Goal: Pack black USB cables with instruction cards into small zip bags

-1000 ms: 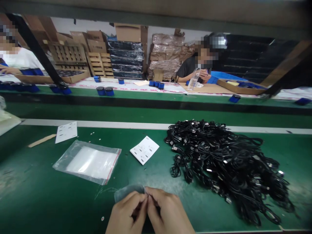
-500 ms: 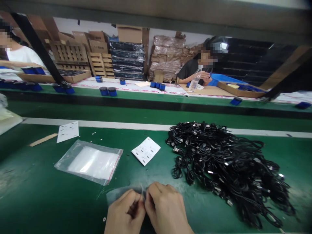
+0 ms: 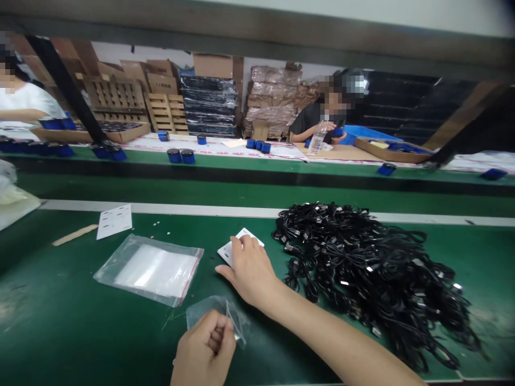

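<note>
Between the thumb and fingers of my left hand (image 3: 207,346) is a small clear plastic bag (image 3: 231,316), its mouth partly parted. My right hand (image 3: 251,265) reaches over a small stack of white printed leaflets (image 3: 226,252), fingers stretched and thumb spread out to the left. Its fingertips lie over the top leaflet; whether they press on it I cannot tell. Left of the leaflets lies a larger zip bag (image 3: 155,268) with a red seal line and whitish contents. A heap of coiled black USB cables (image 3: 354,262) spreads to the right of my right hand.
Another printed sheet (image 3: 115,221) and a flat wooden stick (image 3: 75,235) lie at the left. Across the bench, blue cylindrical items (image 3: 181,156) line a ledge. Two people sit beyond it, near a water bottle (image 3: 317,138) and cardboard trays (image 3: 392,150).
My right hand has left the small bag and moved forward onto the leaflets, its fingers opening. The left hand keeps its hold on the bag, which now shows more.
</note>
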`<move>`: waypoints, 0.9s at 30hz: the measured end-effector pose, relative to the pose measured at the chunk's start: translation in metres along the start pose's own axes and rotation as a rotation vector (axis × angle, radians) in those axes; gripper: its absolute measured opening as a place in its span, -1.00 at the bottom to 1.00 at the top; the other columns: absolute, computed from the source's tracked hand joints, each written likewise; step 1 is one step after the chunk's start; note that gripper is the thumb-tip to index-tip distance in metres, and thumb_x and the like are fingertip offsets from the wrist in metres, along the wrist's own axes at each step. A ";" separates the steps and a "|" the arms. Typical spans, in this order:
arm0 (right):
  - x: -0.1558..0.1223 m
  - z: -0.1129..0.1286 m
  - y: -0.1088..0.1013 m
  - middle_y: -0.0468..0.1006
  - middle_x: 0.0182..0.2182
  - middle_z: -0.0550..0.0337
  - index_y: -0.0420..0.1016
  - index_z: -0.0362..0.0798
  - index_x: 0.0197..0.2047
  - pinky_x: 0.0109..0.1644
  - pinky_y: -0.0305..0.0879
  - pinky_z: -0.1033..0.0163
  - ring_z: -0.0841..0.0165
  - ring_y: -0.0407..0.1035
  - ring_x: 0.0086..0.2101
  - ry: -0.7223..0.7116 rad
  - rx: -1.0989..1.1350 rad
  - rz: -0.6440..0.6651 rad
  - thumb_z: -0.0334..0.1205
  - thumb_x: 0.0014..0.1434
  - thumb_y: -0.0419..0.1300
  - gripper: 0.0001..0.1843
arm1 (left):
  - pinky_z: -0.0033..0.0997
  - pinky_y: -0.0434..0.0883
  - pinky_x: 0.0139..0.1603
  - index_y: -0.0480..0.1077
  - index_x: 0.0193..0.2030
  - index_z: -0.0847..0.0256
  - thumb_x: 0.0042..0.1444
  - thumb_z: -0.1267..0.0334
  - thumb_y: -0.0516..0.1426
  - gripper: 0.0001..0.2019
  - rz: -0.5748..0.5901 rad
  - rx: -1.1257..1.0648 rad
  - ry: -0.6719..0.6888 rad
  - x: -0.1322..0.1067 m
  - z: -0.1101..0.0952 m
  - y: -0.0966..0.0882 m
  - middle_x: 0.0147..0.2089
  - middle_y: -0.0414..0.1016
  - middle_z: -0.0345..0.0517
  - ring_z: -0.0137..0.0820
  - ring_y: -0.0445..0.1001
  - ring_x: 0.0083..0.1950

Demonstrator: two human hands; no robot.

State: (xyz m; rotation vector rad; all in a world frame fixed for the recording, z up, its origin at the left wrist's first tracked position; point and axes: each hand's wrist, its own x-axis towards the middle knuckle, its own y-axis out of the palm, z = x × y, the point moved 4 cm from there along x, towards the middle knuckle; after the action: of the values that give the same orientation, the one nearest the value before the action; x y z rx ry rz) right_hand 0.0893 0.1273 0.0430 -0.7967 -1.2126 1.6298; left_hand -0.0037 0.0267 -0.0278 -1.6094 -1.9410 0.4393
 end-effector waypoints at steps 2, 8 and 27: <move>0.011 0.001 0.003 0.40 -0.06 -0.27 0.32 -0.31 0.06 -0.05 0.28 -0.06 -0.03 0.30 -0.05 0.016 -0.011 0.034 -0.12 0.16 0.23 -0.49 | -0.64 0.22 -0.66 0.25 -0.58 0.13 0.12 0.22 0.03 -0.75 -0.002 -0.003 0.000 0.000 -0.001 0.000 -0.67 0.26 -0.39 -0.56 0.26 -0.71; 0.025 -0.013 0.008 0.44 -0.10 -0.25 0.43 -0.29 -0.07 -0.09 0.30 0.04 0.03 0.36 -0.08 0.005 -0.012 0.164 -0.24 0.17 0.18 -0.68 | -0.65 0.22 -0.66 0.20 -0.58 0.13 0.13 0.22 0.02 -0.74 -0.003 -0.012 -0.011 0.001 -0.004 -0.001 -0.67 0.19 -0.41 -0.57 0.28 -0.72; 0.037 -0.034 0.006 0.41 -0.03 -0.08 0.39 -0.15 0.03 -0.01 0.28 0.04 0.10 0.30 -0.01 0.033 0.093 0.234 0.00 0.02 0.33 -0.42 | -0.65 0.20 -0.66 0.17 -0.59 0.12 0.12 0.22 0.02 -0.73 0.003 -0.040 -0.040 0.002 -0.006 -0.001 -0.68 0.16 -0.42 -0.58 0.26 -0.73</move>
State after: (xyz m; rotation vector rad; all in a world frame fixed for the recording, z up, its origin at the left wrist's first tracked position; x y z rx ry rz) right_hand 0.1037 0.1736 0.0279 -0.9306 -1.0432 1.8405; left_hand -0.0013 0.0279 -0.0218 -1.6406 -1.9883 0.4401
